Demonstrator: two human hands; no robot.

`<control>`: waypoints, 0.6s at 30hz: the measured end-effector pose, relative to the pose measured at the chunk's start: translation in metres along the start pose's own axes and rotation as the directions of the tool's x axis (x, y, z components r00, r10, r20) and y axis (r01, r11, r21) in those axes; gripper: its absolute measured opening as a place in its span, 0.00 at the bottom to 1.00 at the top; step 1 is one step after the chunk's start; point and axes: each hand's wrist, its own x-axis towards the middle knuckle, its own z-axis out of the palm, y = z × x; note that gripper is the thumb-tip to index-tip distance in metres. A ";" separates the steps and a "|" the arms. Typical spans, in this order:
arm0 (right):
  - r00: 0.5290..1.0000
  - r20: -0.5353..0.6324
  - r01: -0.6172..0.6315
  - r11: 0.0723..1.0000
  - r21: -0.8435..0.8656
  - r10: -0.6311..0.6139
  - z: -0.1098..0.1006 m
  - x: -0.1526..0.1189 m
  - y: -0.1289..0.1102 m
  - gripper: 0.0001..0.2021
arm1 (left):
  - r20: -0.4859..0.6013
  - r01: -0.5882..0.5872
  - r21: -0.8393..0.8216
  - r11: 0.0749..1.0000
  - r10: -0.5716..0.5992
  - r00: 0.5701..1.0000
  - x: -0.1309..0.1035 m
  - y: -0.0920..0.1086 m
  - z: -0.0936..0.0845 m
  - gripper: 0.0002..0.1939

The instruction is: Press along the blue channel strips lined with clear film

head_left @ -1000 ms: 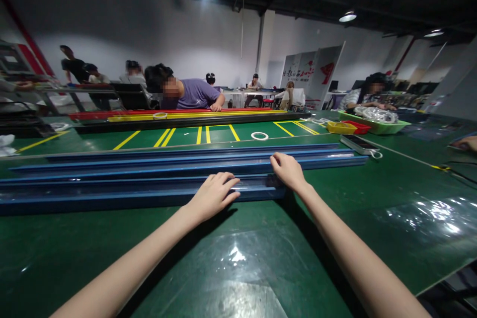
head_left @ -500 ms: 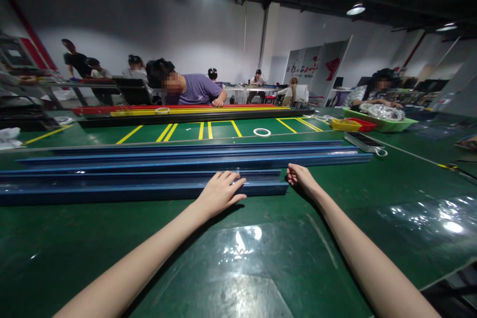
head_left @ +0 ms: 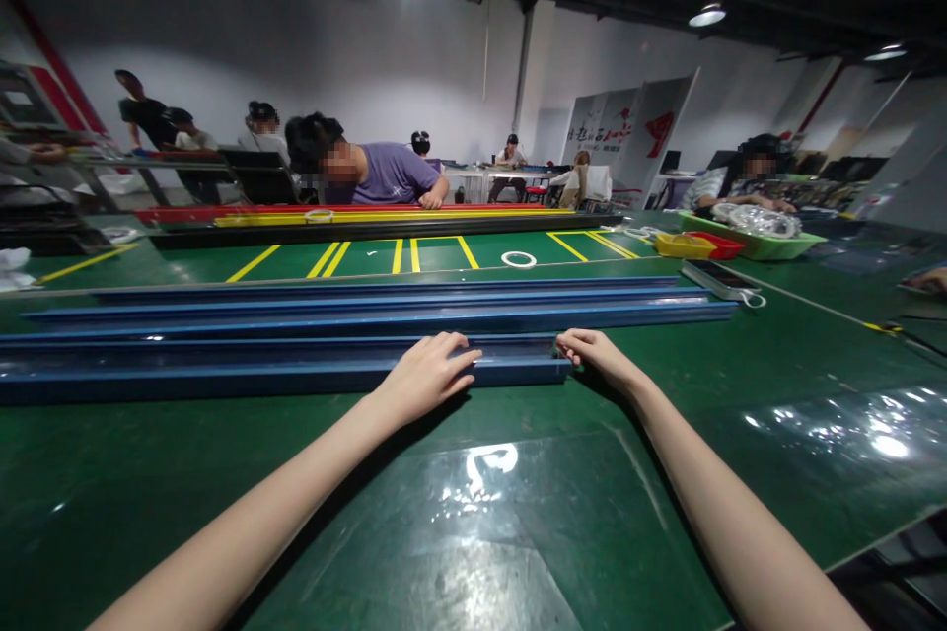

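Head view: nearest blue channel rail (head_left: 281, 370) lies along the green worktop (head_left: 518, 513), w/ more blue rails (head_left: 385, 311) just behind. Left hand (head_left: 429, 373) rests flat on its top edge, fingers spread; right hand (head_left: 596, 355) curls loosely at its end, gripping nothing. Risk: the rail is long, so an end push could skew it into its neighbours.

A green table (head_left: 562, 523) with yellow lines was seen carrying long blue channels (head_left: 296, 340) laid side by side lengthwise. Beyond them, red, yellow and black profiles (head_left: 370, 220) were laid along the far edge. A white tape ring (head_left: 518, 259) and a green tray (head_left: 747, 245) were also set on it.
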 end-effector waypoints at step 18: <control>1.000 0.014 0.010 0.998 -0.063 -0.009 -0.002 0.001 -0.002 0.14 | 0.025 -0.121 0.116 0.986 0.119 0.993 0.003 -0.008 -0.008 0.14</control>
